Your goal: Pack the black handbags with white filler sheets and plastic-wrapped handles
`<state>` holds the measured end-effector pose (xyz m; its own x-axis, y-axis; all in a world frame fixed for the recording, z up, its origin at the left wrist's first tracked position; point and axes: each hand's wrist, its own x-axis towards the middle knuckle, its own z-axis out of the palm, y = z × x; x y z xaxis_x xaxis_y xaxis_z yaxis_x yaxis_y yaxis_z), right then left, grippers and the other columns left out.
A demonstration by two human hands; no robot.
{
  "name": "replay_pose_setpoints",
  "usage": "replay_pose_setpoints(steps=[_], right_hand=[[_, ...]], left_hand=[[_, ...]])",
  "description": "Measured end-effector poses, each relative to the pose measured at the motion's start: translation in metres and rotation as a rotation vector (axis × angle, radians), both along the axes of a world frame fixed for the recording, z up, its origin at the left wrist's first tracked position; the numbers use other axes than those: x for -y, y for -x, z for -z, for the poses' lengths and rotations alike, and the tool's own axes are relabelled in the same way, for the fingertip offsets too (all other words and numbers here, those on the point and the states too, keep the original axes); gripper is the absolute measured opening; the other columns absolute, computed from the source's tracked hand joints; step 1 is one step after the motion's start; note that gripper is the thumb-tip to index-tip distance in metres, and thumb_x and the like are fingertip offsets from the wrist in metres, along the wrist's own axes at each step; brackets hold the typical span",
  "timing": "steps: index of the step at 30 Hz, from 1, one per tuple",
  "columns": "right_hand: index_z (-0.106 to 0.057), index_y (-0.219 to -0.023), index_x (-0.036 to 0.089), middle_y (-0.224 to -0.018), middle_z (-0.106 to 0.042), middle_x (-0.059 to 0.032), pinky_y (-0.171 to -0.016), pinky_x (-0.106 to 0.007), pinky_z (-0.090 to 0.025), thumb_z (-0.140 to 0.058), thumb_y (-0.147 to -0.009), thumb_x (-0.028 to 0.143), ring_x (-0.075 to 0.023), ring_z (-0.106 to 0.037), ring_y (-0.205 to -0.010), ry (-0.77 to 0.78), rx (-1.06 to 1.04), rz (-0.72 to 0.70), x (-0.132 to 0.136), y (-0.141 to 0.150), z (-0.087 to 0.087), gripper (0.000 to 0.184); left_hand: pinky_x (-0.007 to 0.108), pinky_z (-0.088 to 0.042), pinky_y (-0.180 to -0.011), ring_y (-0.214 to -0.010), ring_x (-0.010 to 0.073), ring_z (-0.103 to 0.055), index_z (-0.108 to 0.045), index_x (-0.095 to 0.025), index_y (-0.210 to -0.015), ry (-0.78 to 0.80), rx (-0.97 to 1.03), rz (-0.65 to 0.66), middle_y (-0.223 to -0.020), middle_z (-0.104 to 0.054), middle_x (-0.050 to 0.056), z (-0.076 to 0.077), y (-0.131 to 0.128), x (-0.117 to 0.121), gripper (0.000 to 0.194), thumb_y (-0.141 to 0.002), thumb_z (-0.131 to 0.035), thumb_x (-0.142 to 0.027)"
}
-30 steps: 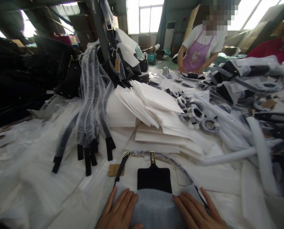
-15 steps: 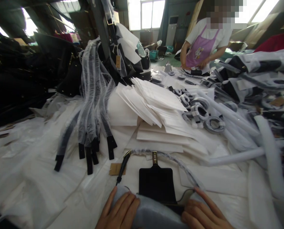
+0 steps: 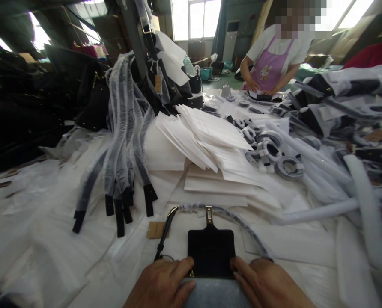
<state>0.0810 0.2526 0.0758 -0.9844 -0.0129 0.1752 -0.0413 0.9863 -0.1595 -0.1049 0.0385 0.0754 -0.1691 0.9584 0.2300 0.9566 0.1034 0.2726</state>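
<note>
A small black handbag lies in front of me, its black flap [image 3: 211, 248] folded out away from me with a metal clasp piece [image 3: 209, 215] at the tip. The strap [image 3: 253, 233], mostly wrapped in clear film, arches beyond the flap. On the left, a brown tag [image 3: 156, 230] lies beside it. A greyish wrapped sheet or panel [image 3: 216, 293] covers the near side of the bag. My left hand [image 3: 163, 282] grips the left edge at the flap's base, thumb and fingers closed. My right hand [image 3: 264, 280] holds the right edge likewise; its fingertips are partly hidden.
Film-wrapped straps [image 3: 123, 128] hang on the left near a post. White sheets [image 3: 207, 137] are stacked ahead. Coiled wrapped straps [image 3: 268, 149] and white foam tubes [image 3: 367, 214] lie on the right. A person in a pink apron [image 3: 271, 64] works across the table.
Both hands have moved inward from the bag's outer corners to beside the flap's base. The grey panel now lies lower, so more of the flap shows. The co-worker's hands have spread apart.
</note>
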Motion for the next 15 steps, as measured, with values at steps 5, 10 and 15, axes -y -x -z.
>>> replay_pose_setpoints(steps=[5,10,15], right_hand=[[-0.051,-0.105,0.019,-0.084,-0.071,-0.0025,-0.045,-0.028,-0.042,-0.036,-0.097,0.014,-0.0160,-0.066,-0.051,0.056,0.112,0.044,-0.002,0.007,0.015,0.018],[-0.048,-0.091,0.025,-0.065,-0.065,0.0053,-0.045,-0.028,-0.043,-0.040,-0.098,0.017,-0.0176,-0.066,-0.050,0.031,0.119,0.057,-0.001,0.003,0.020,0.013],[-0.053,-0.104,0.026,-0.071,-0.069,0.0059,-0.051,-0.028,-0.046,-0.043,-0.099,0.019,-0.0176,-0.066,-0.053,0.001,0.120,0.017,-0.002,-0.002,0.028,0.013]], left_hand=[[0.026,-0.054,-0.053,-0.062,0.0151,-0.071,-0.051,-0.019,-0.122,-0.005,-0.137,-0.091,-0.092,-0.075,0.003,0.009,-0.004,0.000,0.044,-0.106,-0.017,-0.041],[0.027,-0.056,-0.058,-0.066,0.0157,-0.072,-0.046,-0.019,-0.132,0.096,-0.094,-0.081,-0.099,-0.074,0.003,0.012,-0.003,0.001,0.039,-0.104,-0.030,-0.040],[0.028,-0.056,-0.057,-0.067,0.0173,-0.072,-0.047,-0.021,-0.130,0.122,-0.043,-0.049,-0.100,-0.073,0.001,0.011,0.000,-0.001,0.035,-0.098,-0.045,-0.035]])
